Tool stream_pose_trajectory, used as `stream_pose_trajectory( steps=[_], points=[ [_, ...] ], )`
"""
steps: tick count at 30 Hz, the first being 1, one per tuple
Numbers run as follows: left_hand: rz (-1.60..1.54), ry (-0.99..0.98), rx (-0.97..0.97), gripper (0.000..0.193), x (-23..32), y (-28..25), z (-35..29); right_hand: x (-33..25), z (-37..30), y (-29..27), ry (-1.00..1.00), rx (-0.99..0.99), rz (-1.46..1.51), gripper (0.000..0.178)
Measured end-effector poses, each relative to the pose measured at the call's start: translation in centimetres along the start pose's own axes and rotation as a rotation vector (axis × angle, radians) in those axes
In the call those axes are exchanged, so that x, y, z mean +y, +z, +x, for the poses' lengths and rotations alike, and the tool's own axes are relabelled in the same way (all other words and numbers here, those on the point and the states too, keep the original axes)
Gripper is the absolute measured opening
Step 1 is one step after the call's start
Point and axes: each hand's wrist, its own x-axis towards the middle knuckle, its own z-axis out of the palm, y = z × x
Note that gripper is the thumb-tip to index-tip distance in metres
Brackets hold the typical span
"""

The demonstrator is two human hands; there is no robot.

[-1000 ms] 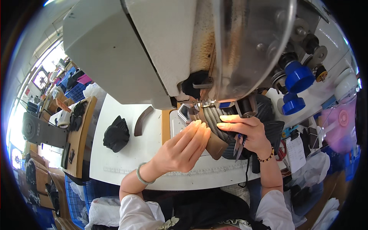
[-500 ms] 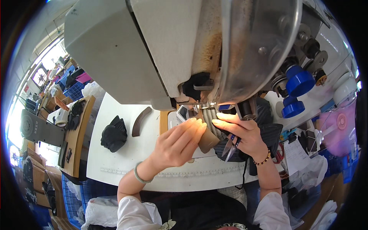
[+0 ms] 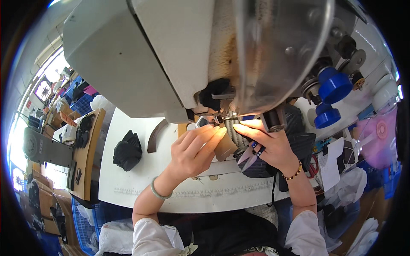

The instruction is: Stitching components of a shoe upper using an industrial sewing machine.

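Under the head of a large grey sewing machine (image 3: 171, 51), both my hands work close to the lit needle area (image 3: 230, 115). My left hand (image 3: 194, 149) has its fingers pressed together on a curved brown strip (image 3: 225, 148) that runs toward the needle. Close by on the right, my right hand (image 3: 273, 147) keeps a pair of small scissors (image 3: 250, 158) in its curled fingers, blades apart and pointing toward me. Its thumb and forefinger reach to the edge of the ribbed presser area. My fingers partly hide the strip's far end.
A bunched black cloth piece (image 3: 127, 150) and a second curved brown strip (image 3: 156, 135) lie left on the white table (image 3: 145, 179). Black ribbed material (image 3: 301, 149) is heaped right of my hands. Blue knobs (image 3: 334, 85) jut out at upper right.
The held brown strip has shifted left and away from me, with my left hand moving slightly left. The scissors have turned, and their blades show wider apart. The view has shifted a little.
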Motion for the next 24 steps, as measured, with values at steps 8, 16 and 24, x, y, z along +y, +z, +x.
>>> stream_pose_trajectory(
  steps=[8,16,24],
  points=[
    [-0.216,-0.348,0.103,0.030,0.5,0.3,-0.1,0.4,0.1,-0.3,0.019,-0.033,0.075,0.060],
    [-0.073,0.028,0.013,0.037,1.2,0.8,-1.1,0.9,-0.1,0.0,0.097,0.043,0.283,0.062],
    [0.150,0.143,0.163,0.021,1.6,2.2,-1.0,1.1,-0.2,0.4,0.083,0.079,0.330,0.061]
  ],
)
